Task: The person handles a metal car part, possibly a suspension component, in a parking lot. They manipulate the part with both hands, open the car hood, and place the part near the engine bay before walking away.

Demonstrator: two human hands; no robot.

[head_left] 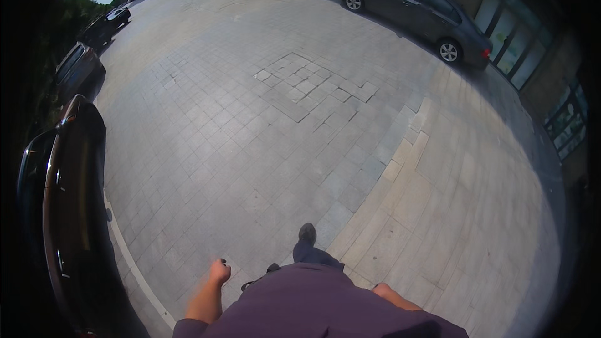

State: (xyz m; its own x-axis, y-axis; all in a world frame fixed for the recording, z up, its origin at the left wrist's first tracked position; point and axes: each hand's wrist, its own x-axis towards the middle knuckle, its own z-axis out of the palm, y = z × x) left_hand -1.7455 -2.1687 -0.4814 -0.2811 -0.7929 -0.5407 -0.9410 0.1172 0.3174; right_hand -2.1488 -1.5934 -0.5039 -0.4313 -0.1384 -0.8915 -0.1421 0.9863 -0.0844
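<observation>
My left hand (219, 271) hangs low beside my body, above the grey paving, with its fingers curled closed. A small dark bit shows at the top of that fist, too small to name. At the other side, my right hand (380, 288) only partly shows past the edge of my purple shirt (313, 303); its fingers are hidden. One dark shoe (307, 233) and a dark trouser leg (313, 255) stick out ahead of the shirt. Near the left side of my waist is a black strap-like thing (253, 283).
A dark brown car (81, 213) stands close on my left, with more parked cars (78, 72) beyond it. Ahead to the right, a grey sedan (413, 12) is parked by a building with glass panels (513, 37). Uneven, sunken paving slabs (307, 84) lie ahead.
</observation>
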